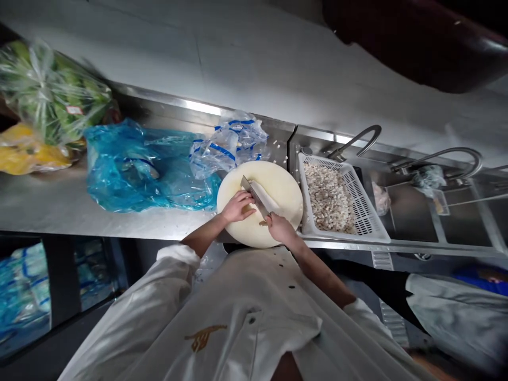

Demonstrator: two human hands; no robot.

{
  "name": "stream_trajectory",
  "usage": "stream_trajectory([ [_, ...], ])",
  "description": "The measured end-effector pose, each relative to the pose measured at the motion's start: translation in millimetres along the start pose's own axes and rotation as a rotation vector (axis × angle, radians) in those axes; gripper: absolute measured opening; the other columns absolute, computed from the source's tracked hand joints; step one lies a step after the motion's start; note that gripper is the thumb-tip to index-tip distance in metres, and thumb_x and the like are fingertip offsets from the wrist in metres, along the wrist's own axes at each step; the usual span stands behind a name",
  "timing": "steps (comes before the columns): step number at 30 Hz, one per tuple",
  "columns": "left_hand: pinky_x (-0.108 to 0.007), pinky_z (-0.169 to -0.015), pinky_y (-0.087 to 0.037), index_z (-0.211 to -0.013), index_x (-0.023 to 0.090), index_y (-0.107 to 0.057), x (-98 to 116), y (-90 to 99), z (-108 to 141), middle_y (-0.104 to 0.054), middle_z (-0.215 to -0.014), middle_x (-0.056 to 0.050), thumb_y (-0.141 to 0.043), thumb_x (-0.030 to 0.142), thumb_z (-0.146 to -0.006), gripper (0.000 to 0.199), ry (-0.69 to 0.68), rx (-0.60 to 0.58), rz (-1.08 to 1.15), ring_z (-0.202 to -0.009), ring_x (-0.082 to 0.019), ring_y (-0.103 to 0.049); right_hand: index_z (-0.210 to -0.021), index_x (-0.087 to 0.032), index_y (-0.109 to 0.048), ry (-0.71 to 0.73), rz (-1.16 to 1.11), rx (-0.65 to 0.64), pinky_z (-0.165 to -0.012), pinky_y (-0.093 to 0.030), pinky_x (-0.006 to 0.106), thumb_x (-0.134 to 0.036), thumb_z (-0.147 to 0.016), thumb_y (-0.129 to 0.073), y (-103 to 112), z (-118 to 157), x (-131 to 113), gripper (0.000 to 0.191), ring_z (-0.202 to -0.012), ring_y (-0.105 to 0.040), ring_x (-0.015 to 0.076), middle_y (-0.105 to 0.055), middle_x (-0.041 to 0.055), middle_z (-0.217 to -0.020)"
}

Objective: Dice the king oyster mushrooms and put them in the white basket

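Observation:
My right hand (281,228) is wrapped round the handle of a cleaver (256,197). The blade lies slantwise over a long white piece of food (265,194), perhaps a king oyster mushroom, on a round cream cutting board (286,185). My left hand (239,206) is beside the blade, with its fingers bent and pressed on the near side of the white piece. The blade and fingers hide part of that piece. A small brownish bit (263,223) lies near the cleaver's handle.
Right of the board, a white plastic basket (367,211) holds many chopped pale pieces. Sinks with curved taps (369,135) lie beyond. Crumpled clear bags (234,143), a blue plastic bag (115,174) and bagged green vegetables (51,95) are leftward. Another person's sleeve (456,312) shows at right.

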State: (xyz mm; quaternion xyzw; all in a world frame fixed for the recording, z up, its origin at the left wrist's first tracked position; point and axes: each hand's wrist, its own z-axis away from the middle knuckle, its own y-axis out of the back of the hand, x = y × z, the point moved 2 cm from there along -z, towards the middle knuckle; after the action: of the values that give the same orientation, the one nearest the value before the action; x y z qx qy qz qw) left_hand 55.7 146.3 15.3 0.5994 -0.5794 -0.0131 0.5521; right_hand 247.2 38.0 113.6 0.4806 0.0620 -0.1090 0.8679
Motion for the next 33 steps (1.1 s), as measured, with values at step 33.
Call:
stream_trajectory([
  [33,-0.054,-0.120,-0.045,-0.111,0.025,-0.072,6,29.8,-20,-0.064,-0.131,-0.010,-0.064,0.016,-0.082,0.032,0.012,-0.385,-0.436,-0.135,-0.030,-0.054,-0.127,-0.015,-0.057,-0.081,-0.349,0.083,-0.079,-0.049,0.034,-0.029,-0.111,-0.034,-14,8,138,0.032,-0.100,-0.077,0.0303,-0.077,0.0187,-0.106],
])
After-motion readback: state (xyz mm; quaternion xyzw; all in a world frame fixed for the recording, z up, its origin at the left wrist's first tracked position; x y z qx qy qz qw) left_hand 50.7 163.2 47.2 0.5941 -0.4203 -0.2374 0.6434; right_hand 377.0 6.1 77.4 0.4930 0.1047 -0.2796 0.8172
